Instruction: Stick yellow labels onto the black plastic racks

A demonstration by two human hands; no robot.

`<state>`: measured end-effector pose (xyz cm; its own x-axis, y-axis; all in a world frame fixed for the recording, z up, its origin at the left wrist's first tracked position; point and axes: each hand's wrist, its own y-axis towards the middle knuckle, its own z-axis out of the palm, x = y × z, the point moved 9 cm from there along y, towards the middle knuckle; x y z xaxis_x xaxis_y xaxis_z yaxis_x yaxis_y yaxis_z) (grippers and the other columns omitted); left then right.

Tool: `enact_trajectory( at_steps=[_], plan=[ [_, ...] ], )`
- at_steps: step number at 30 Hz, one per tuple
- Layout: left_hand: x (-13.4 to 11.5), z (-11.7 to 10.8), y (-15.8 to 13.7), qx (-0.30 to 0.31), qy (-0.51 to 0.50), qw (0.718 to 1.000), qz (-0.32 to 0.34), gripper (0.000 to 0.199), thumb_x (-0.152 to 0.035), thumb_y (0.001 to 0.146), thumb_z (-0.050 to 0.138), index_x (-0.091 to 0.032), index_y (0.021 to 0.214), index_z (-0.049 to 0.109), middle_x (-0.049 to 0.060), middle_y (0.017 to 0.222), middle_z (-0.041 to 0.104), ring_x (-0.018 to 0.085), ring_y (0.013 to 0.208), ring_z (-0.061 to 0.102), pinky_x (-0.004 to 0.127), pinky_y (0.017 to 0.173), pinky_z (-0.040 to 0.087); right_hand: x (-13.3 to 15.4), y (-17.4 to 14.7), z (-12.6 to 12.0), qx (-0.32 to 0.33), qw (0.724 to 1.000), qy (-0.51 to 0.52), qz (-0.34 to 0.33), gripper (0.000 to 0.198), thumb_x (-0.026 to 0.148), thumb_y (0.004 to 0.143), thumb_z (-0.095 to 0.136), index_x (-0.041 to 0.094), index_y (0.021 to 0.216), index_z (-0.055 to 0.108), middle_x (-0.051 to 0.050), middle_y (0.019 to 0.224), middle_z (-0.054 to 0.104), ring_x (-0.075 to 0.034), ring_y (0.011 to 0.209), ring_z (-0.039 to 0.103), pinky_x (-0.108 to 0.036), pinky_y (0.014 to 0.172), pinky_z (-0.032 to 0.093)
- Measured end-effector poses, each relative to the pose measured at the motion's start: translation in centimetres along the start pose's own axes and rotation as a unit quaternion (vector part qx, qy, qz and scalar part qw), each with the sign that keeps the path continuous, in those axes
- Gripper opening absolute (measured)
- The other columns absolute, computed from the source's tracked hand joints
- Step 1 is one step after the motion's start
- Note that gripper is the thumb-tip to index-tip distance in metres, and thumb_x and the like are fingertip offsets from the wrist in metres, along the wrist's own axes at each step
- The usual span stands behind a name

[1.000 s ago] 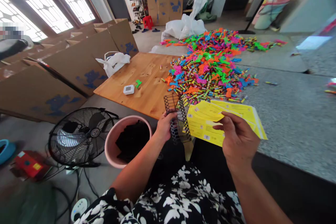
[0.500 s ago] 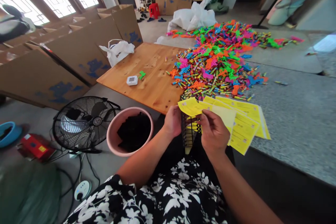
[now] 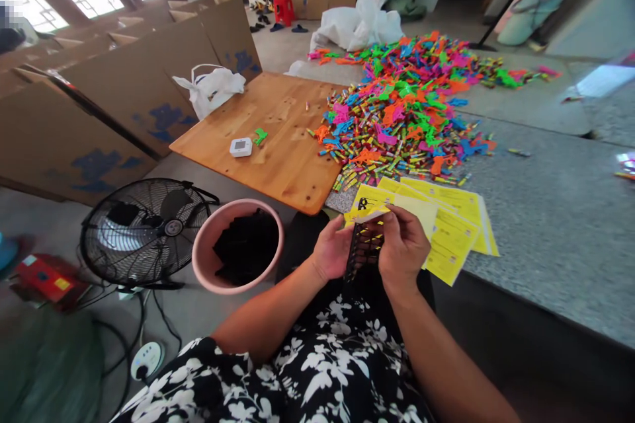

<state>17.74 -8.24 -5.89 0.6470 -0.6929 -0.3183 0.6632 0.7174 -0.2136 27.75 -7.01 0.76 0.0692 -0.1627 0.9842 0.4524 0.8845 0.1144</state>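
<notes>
A black plastic lattice frame (image 3: 363, 248) stands tilted between my hands, above my lap. My left hand (image 3: 331, 252) grips it at its left side, thumb up, with the other fingers partly hidden. My right hand (image 3: 405, 248) is closed in a pinch on a printed yellow paper sheet (image 3: 370, 215), its edge curled over the top of the frame. Just beyond, several more yellow sheets (image 3: 454, 248) lie fanned out and overlapping on the grey stone surface. A small black piece (image 3: 363, 203) shows against the yellow paper behind the frame.
Bright plastic toy guns (image 3: 397, 112) and small colourful tubes form a big heap ahead. A wooden board (image 3: 278, 165) carries a white timer (image 3: 241, 147) and a green toy gun (image 3: 260, 137). Left are a pink tub (image 3: 198, 264) of black pieces, a floor fan (image 3: 149, 231) and cardboard boxes (image 3: 124, 92).
The yellow sheet in my right hand has tipped and folded over toward the frame. The lattice frame is tilted differently, and my left palm has turned more upward. The view has shifted slightly.
</notes>
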Motion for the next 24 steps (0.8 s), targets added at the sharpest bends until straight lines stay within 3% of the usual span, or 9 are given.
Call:
enact_trajectory(
  at_steps=[4, 7, 12, 15, 18, 21, 24],
  plan=[
    [0.8, -1.5, -0.2, -0.033, 0.044, 0.998, -0.019, 0.065, -0.045, 0.068, 0.083, -0.012, 0.122, 0.068, 0.016, 0.106, 0.078, 0.03, 0.094, 0.075, 0.035, 0.077, 0.054, -0.6, 1.1, 0.1, -0.004, 0.998, 0.057, 0.035, 0.036, 0.051, 0.087, 0.075, 0.02, 0.103, 0.068, -0.001, 0.083, 0.074, -0.018, 0.067, 0.072, -0.032, 0.062, 0.061],
    [-0.8, -1.8, -0.3, -0.074, 0.061, 0.994, 0.049, 0.06, -0.038, 0.074, 0.077, -0.016, 0.129, 0.065, 0.015, 0.118, 0.076, 0.028, 0.102, 0.074, 0.034, 0.081, 0.057, 1.3, 2.0, -1.1, -0.026, 0.999, -0.025, -0.021, 0.031, 0.049, 0.089, 0.073, 0.02, 0.099, 0.07, 0.0, 0.08, 0.073, -0.016, 0.063, 0.07, -0.03, 0.061, 0.058],
    [-4.7, -1.6, -1.4, -0.123, 0.099, 0.978, 0.136, 0.056, -0.042, 0.083, 0.072, -0.019, 0.133, 0.064, 0.014, 0.126, 0.074, 0.028, 0.109, 0.074, 0.033, 0.081, 0.06, 5.6, 2.1, -2.3, 0.033, 0.948, -0.266, -0.17, 0.023, 0.045, 0.095, 0.068, 0.023, 0.099, 0.075, -0.002, 0.087, 0.077, -0.017, 0.073, 0.073, -0.029, 0.072, 0.056],
    [-7.4, -1.9, -2.6, -0.143, 0.064, 0.97, 0.184, 0.047, -0.048, 0.089, 0.062, -0.016, 0.123, 0.069, 0.014, 0.124, 0.074, 0.027, 0.108, 0.073, 0.035, 0.085, 0.061, 6.5, 1.6, -3.9, 0.026, 0.93, -0.305, -0.202, 0.025, 0.047, 0.095, 0.068, 0.022, 0.099, 0.074, -0.003, 0.086, 0.078, -0.018, 0.075, 0.075, -0.03, 0.074, 0.057],
    [-8.8, -1.8, -3.1, -0.134, 0.028, 0.969, 0.207, 0.048, -0.051, 0.098, 0.053, -0.016, 0.129, 0.067, 0.014, 0.132, 0.071, 0.027, 0.118, 0.07, 0.04, 0.098, 0.058, 6.5, 1.2, -4.7, -0.016, 0.933, -0.294, -0.205, 0.029, 0.049, 0.095, 0.07, 0.021, 0.102, 0.073, -0.002, 0.086, 0.078, -0.018, 0.072, 0.075, -0.03, 0.072, 0.059],
    [-8.3, -0.9, -2.7, -0.089, -0.003, 0.973, 0.212, 0.052, -0.053, 0.103, 0.048, -0.018, 0.139, 0.062, 0.014, 0.139, 0.067, 0.029, 0.129, 0.064, 0.047, 0.11, 0.051, 6.5, 0.4, -3.5, -0.047, 0.925, -0.288, -0.243, 0.023, 0.043, 0.096, 0.07, 0.021, 0.102, 0.073, -0.002, 0.088, 0.079, -0.017, 0.072, 0.076, -0.028, 0.071, 0.06],
    [-7.2, -0.7, -1.9, -0.07, -0.026, 0.974, 0.213, 0.051, -0.054, 0.104, 0.049, -0.021, 0.14, 0.062, 0.011, 0.137, 0.069, 0.029, 0.131, 0.063, 0.048, 0.113, 0.048, 6.6, -0.8, -0.6, -0.038, 0.9, -0.293, -0.321, 0.014, 0.033, 0.097, 0.07, 0.02, 0.103, 0.074, -0.003, 0.093, 0.08, -0.016, 0.074, 0.076, -0.027, 0.073, 0.061]
  ],
)
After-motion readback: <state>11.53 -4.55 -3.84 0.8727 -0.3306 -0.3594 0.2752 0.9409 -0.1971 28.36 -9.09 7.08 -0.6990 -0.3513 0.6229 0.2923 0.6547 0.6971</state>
